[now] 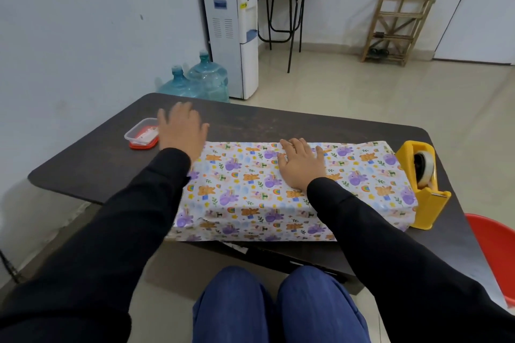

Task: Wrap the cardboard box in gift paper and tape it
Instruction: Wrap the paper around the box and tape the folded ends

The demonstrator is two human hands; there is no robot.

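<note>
Dark table (97, 170): wrapped box (250, 175), clear tub (140, 131) of perhaps white scraps.

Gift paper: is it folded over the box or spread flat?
Folded over. The gift paper bends down the near side; the right hand presses its top.

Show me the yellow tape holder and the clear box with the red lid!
Yellow plastic tape dispenser (429, 211): head view, its yellow side.
Small clear plastic box (139, 131) on red lid: head view, its clear wall.
</note>
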